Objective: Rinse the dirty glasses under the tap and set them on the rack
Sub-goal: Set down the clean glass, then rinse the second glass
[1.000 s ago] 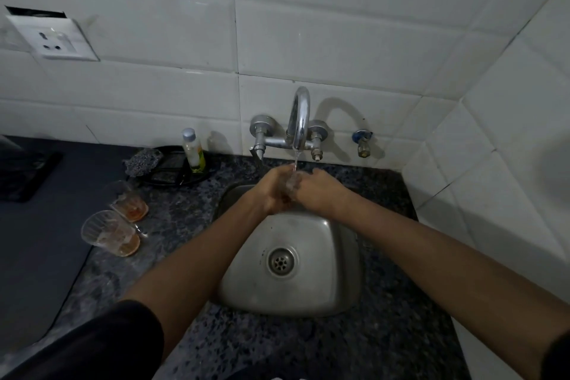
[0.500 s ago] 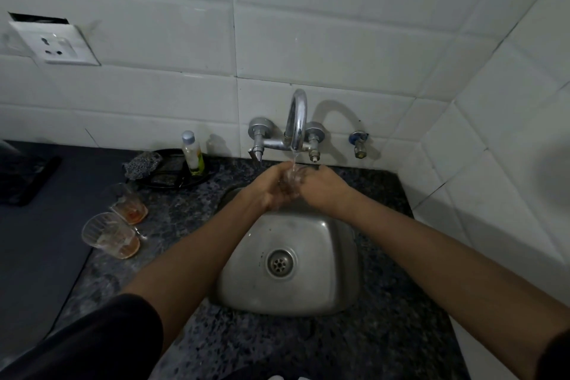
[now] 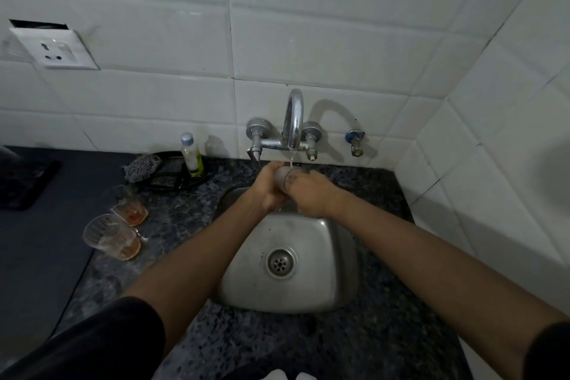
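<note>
At the far left edge, a dark object (image 3: 23, 182) on the grey counter (image 3: 43, 256) was cut off by the frame, and I could not make out what it was. To its right, on the wall, a white socket plate (image 3: 54, 49) hung under a dark gap. Further along, two dirty glasses stood on the speckled stone: the nearer glass (image 3: 112, 237) with an orange residue at its bottom, and the farther glass (image 3: 128, 205) just behind it, partly faint against the dark counter. Behind them a scrub pad (image 3: 140, 167) lay on a dark tray (image 3: 175, 174), whose contents were hard to read, and a small bottle (image 3: 191, 154) stood upright at the tray's right end. Over the back of the steel sink (image 3: 327, 244), I saw the left hand (image 3: 271, 187) curled round a clear glass (image 3: 283, 177), with the right hand (image 3: 311, 193) pressed against it from the other side; its fingers were hidden, so I could not tell whether they reached inside the glass or wrapped it. The held glass sat directly beneath the tap (image 3: 293, 120), where a thin stream of water (image 3: 291, 156) fell onto it. Most of the glass was covered by the two hands. The basin lay open below the hands down to the drain (image 3: 280, 263). To the right, the counter ran only a short way before meeting the tiled side wall (image 3: 493, 163), with a small valve (image 3: 356, 142) near the corner.
</note>
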Action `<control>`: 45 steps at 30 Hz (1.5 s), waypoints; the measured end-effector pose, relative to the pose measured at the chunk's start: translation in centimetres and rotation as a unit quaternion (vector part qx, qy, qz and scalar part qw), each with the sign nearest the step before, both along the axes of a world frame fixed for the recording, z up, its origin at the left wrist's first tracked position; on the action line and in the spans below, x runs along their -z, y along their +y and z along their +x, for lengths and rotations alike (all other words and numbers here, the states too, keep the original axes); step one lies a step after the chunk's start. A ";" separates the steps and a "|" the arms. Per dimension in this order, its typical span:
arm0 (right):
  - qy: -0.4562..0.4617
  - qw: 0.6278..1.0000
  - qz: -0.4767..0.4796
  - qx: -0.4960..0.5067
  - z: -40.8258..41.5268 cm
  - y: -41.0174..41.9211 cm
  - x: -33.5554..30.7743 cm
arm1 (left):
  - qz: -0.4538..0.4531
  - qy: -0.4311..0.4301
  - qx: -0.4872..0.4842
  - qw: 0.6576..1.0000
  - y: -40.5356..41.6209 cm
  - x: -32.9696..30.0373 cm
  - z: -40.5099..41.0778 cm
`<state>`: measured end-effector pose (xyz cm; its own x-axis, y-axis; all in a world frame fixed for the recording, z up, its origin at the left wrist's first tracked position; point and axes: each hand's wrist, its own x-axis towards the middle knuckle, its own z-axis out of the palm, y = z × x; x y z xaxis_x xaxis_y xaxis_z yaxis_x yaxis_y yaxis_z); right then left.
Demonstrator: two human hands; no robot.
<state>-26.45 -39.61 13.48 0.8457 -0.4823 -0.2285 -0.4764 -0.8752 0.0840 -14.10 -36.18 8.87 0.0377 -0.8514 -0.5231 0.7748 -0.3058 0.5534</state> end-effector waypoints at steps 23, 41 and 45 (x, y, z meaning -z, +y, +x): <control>0.079 0.975 -0.166 -0.121 0.7 0.7 0.2 | 0.065 -0.057 0.075 0.993 0.4 -0.4 1.3; -0.029 0.995 0.038 0.085 1.0 1.4 0.0 | 0.021 -0.047 0.086 0.995 -0.4 0.2 0.7; -0.063 0.983 0.089 0.147 1.3 1.1 0.4 | -0.024 -0.033 0.065 0.997 0.0 0.3 0.4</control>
